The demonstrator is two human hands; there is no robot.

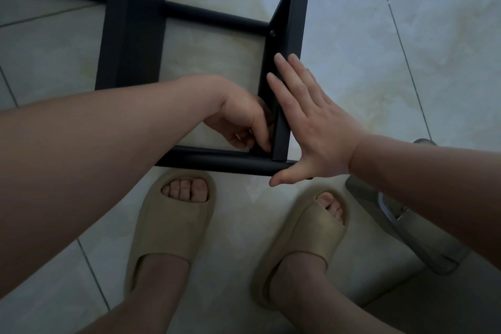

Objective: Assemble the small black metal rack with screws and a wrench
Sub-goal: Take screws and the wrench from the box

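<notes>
Right hand point(311, 119) is spread flat, fingers straight, pressing the outer face of the side bar point(294, 22), thumb across the lower tube point(206, 161). Left hand point(244, 122) is curled inside that corner, fingertips down at the joint, but it's blurred, so I can't tell what, if anything, they pinch. Black rack point(130, 35) lies on the tiled floor point(406, 62), just ahead of two beige slippers point(173, 225); one screw head point(272, 33) shows higher up the bar.

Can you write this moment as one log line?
rack: lying on floor | left hand: fingers curled at its near corner, contents hidden | right hand: flat against side bar
</notes>
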